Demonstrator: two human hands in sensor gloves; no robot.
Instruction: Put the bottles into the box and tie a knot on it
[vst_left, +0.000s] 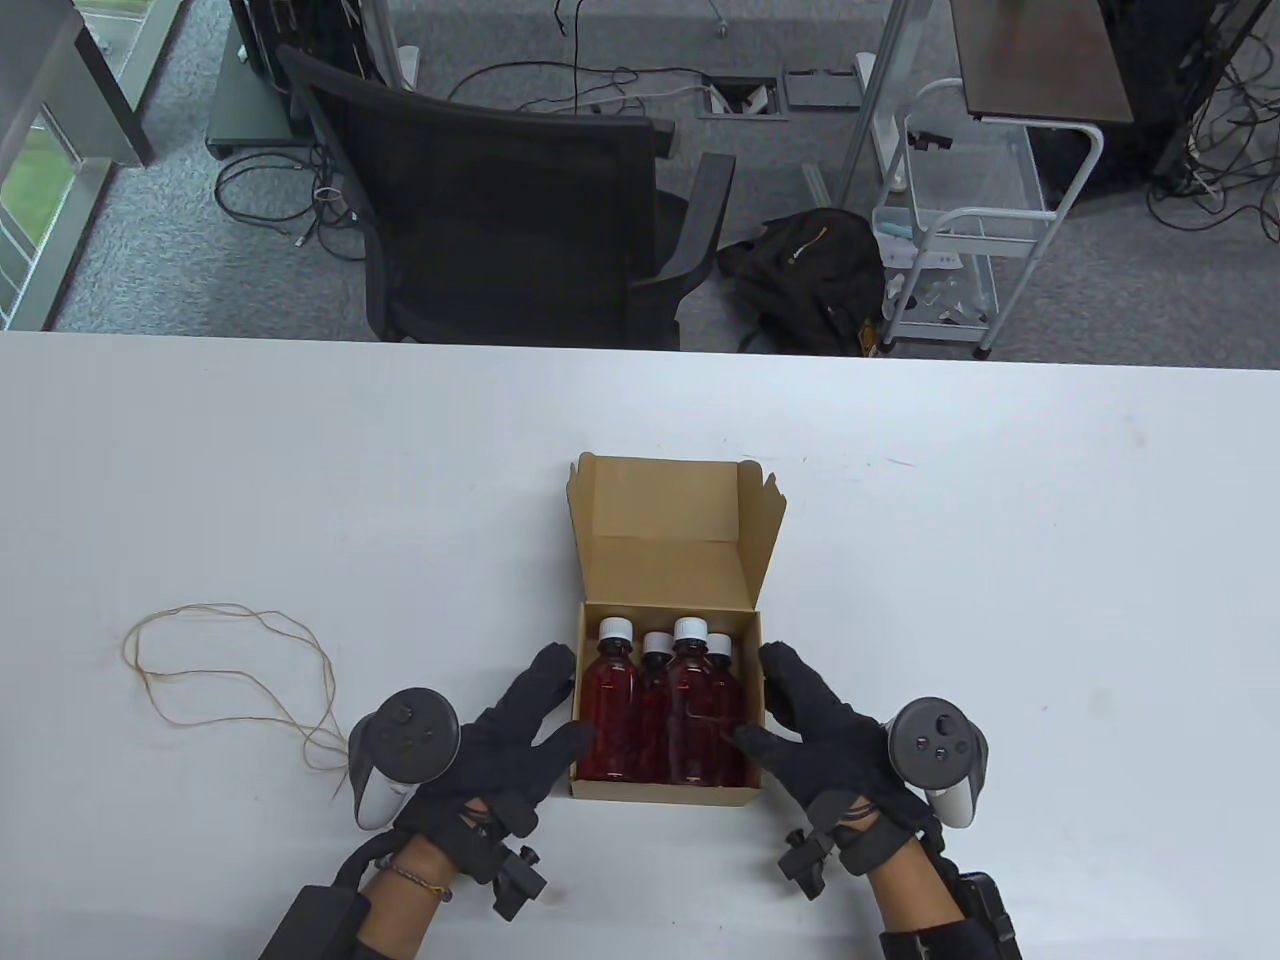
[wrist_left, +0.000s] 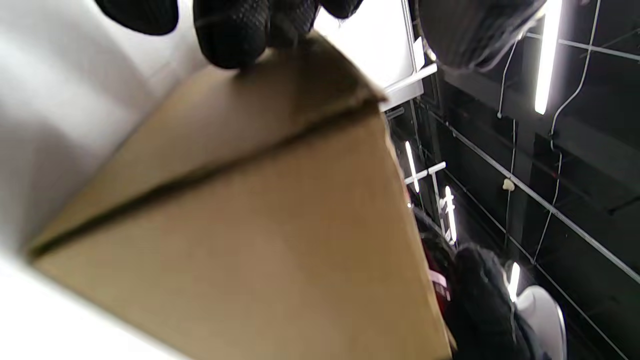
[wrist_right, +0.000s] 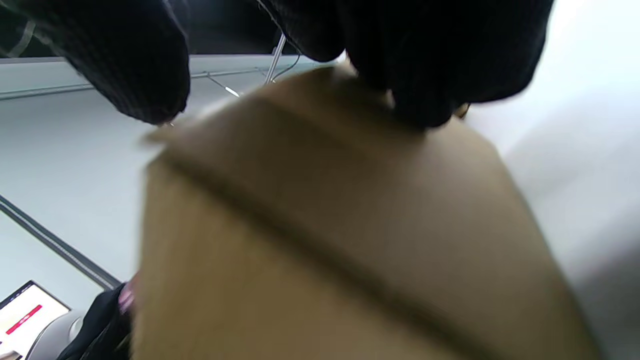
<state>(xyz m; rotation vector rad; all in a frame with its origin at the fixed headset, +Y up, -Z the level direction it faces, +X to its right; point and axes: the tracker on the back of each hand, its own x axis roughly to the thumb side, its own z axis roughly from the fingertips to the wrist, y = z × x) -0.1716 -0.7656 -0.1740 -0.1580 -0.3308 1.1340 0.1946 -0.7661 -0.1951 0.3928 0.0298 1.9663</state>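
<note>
Both gloved hands are at the near edge of the white table (vst_left: 300, 450), one on each side of the cardboard box (vst_left: 662, 795).

Left hand (vst_left: 500, 745): fingers straight, laid flat against the box's left wall, thumb across the near left corner. Not curled round anything; hand is open and pressing. Left wrist view shows a fingertip (wrist_left: 230, 37) touching the top edge of the brown wall (wrist_left: 240, 235).

Right hand (vst_left: 825, 745): fingers straight along the right wall, thumb reaching over the rim toward the bottles. Also open, pressing the wall, no grip. Right wrist view is blurred; gloved fingers (wrist_right: 425, 65) rest on the upper edge of the cardboard (wrist_right: 325, 240).

The box sits on the table between the hands, near the front edge, lid (vst_left: 672, 535) standing open and tilted away on the far side. Four bottles (vst_left: 660, 705) with red contents and white caps lie inside, side by side, caps pointing away from the person. They fill the box nearly wall to wall.

A thin tan string (vst_left: 230, 665) lies in loose loops on the table to the left; one end runs just beside the left hand's tracker (vst_left: 400, 750). Touching or not: cannot tell.

Beyond the table's far edge: a black office chair (vst_left: 500, 200), a dark backpack (vst_left: 810, 275) on the grey carpet, a white wire cart (vst_left: 955, 240), loose cables (vst_left: 280, 200) on the floor.
</note>
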